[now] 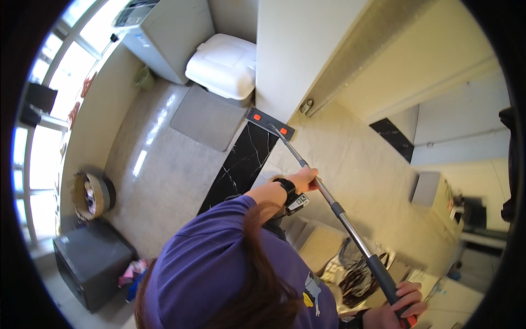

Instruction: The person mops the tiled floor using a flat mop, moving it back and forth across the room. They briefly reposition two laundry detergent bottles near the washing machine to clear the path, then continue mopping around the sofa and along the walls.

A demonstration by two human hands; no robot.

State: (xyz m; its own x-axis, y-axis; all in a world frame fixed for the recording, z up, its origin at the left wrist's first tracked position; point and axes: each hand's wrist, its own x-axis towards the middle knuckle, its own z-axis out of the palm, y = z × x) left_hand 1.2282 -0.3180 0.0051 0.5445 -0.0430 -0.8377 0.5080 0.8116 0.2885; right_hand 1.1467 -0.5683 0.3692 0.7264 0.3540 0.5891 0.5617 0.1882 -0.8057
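A flat mop with a telescopic metal pole (355,234) runs diagonally across the view. My left hand (305,180) grips the pole around its middle, with a black band on the wrist. My right hand (404,306) is closed on the dark grip at the pole's end, low on the right. The grey mop head (270,124), with two orange tabs, lies flat on the floor at the foot of a white wall end, touching the black marbled threshold strip (234,172).
A white lidded bin (224,66) stands behind a grey textured mat (209,117). On the left are a woven basket (88,195) and a dark cabinet (92,263). A small green bin (144,78) is near the windows. Beside me lies a heap of clothes (357,267).
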